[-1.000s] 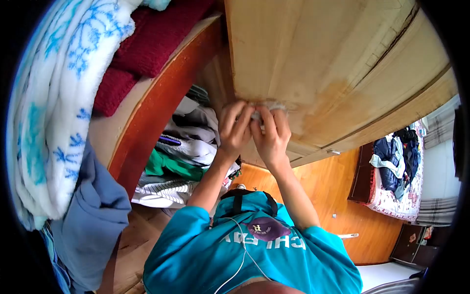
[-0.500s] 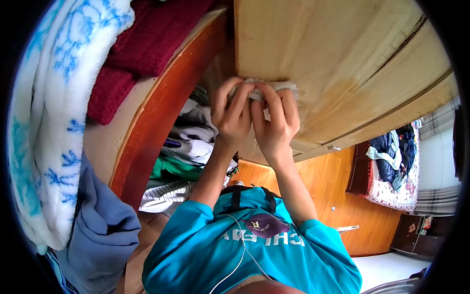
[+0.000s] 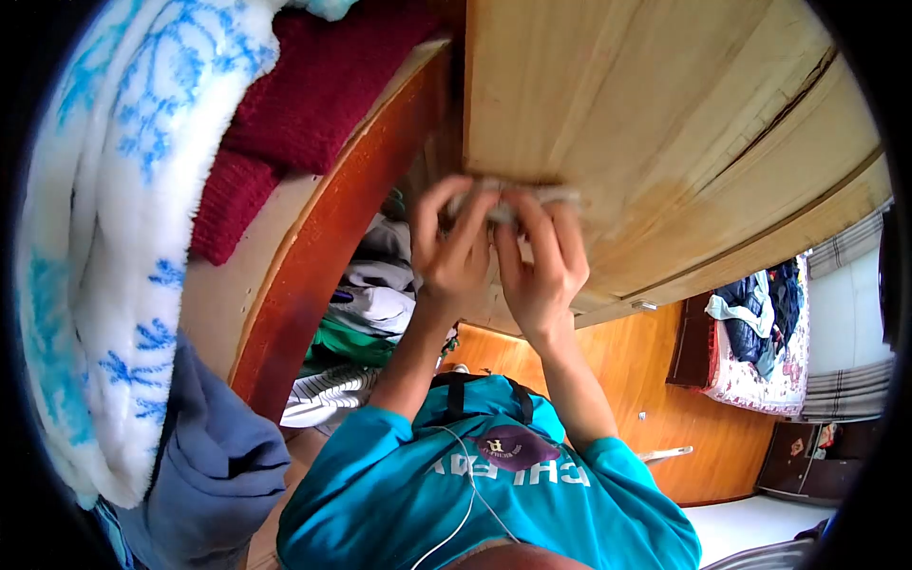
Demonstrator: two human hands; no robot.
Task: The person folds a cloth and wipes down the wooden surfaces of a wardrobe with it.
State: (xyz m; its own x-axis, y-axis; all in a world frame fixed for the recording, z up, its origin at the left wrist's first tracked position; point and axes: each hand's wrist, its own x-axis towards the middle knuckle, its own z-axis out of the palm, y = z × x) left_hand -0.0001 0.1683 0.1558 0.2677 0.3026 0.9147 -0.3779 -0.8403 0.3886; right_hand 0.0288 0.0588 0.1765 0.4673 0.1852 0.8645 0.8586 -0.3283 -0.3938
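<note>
Both hands are at upper centre of the frame, fingers bent and gripping one pale cloth [image 3: 500, 184]. The left hand [image 3: 451, 242], blurred, holds the cloth's left part; the right hand [image 3: 546, 261] holds its right part, just beside. The cloth lies against the lower part of a light wooden door panel [image 3: 608, 95], which fills the upper right. A brownish stain [image 3: 670, 204] marks the panel to the right of the cloth, and a dark crack runs near its curved outer side. A small metal handle [image 3: 644, 305] is fitted at the panel's lower edge.

At left of centre, below a red-brown board [image 3: 304, 237], clothes are piled: a green garment [image 3: 351, 344], a striped garment [image 3: 332, 391] and pale ones. Upper left: folded maroon knit fabric [image 3: 309, 119] on a shelf and a white plush blanket [image 3: 123, 285] with blue motifs. Lower left: grey-blue fabric [image 3: 214, 465], hanging. Right: a bed with a floral cover [image 3: 746, 388] carries dark garments [image 3: 755, 328], beyond the wooden floor [image 3: 608, 408]. The person wears a teal top [image 3: 475, 508].
</note>
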